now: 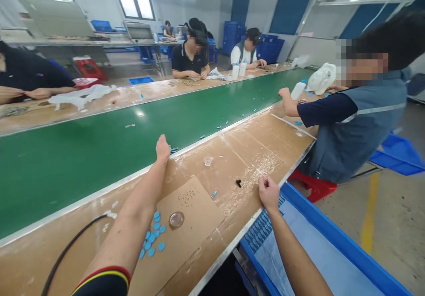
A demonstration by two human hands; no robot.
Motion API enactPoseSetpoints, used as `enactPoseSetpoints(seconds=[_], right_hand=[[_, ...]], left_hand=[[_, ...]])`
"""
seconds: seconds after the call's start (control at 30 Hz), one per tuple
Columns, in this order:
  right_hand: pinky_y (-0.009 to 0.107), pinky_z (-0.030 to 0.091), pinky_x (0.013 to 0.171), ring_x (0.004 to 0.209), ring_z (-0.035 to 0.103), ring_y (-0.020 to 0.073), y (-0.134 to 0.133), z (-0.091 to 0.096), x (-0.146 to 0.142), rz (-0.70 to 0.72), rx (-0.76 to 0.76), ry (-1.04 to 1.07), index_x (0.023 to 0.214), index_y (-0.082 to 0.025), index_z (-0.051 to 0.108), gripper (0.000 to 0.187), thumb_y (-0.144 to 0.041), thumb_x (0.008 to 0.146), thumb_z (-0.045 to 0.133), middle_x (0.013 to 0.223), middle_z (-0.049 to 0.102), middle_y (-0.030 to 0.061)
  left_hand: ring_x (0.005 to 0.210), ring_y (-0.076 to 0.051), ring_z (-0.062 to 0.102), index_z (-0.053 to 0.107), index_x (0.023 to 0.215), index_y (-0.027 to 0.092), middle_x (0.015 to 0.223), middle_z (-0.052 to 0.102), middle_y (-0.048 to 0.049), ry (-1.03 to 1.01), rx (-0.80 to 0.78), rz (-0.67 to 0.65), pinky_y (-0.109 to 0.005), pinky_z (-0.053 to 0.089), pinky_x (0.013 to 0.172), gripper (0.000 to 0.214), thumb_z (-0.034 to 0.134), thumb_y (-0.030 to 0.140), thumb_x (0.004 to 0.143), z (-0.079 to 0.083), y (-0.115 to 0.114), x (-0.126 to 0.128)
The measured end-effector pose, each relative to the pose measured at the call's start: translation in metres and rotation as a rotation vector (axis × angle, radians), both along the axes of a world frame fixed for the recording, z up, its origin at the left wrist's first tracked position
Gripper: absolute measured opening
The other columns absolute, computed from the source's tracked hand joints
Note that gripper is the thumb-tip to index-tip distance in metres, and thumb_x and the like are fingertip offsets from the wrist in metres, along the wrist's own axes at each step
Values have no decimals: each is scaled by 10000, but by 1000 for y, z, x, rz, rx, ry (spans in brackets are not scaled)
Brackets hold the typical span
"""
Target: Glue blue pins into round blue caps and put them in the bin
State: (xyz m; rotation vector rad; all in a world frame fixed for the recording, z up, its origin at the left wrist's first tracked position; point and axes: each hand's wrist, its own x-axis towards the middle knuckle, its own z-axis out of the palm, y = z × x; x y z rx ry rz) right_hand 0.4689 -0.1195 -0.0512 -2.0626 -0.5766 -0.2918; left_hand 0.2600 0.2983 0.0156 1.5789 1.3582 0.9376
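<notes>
My left hand point(162, 149) reaches out to the near edge of the green conveyor belt point(99, 154), its fingers curled and mostly turned from view. Right beside it on the belt lie several small teal parts point(173, 150). My right hand point(269, 193) is closed in a pinch over the table's front edge; whatever its fingertips hold is too small to make out. To its left, a small black part point(238, 183) rests on the table, and a single teal part point(214, 194) lies farther left. Blue discs point(156, 234) and a small clear round dish point(176, 220) sit on a cardboard sheet point(189, 243).
A blue tray point(318, 225) with rows of teal parts on a pale sheet stands below the table edge at right. A black cable point(71, 238) curves at left. One co-worker point(355, 105) sits close on my right; others work across the belt. Teal parts dot the belt edge.
</notes>
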Motion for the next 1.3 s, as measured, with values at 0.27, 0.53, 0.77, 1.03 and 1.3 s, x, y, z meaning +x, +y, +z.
enactPoseSetpoints(seconds=[0.27,0.53,0.77,1.03,1.3], right_hand=[[296,314,586,560,348,135,0,-1,-3,37,26,37,624,-279,318,499,-643,927,476,538,371,-48],[300,303,594,561,333,131,0,0,-2,31,23,50,629,-280,319,465,-615,907,484,545,354,-55],[304,306,607,570,336,129,-2,-1,0,51,7,72,635,-278,330,466,-621,906,492,549,355,-59],[300,304,603,577,340,128,-2,0,-1,49,6,75,627,-276,328,488,-642,901,499,546,368,-55],[302,307,615,582,330,128,-2,1,-3,33,9,76,635,-276,321,484,-639,900,500,553,346,-61]], left_hand=[[1525,-317,498,629,1440,206,1606,557,-133,-21,10,29,-626,360,1302,516,613,539,1046,-9,3,6],[1487,-304,532,644,1416,223,1572,583,-124,-15,35,-10,-599,402,1283,473,616,521,1048,-19,3,10],[1514,-302,508,649,1414,233,1595,567,-121,-8,63,-48,-598,374,1304,464,597,525,1057,-25,4,5],[1516,-291,507,673,1379,239,1573,590,-115,-11,99,-99,-587,357,1317,431,597,518,1058,-27,3,4],[1499,-291,523,663,1390,235,1571,587,-120,-8,111,-113,-588,387,1300,427,597,500,1063,-32,5,3]])
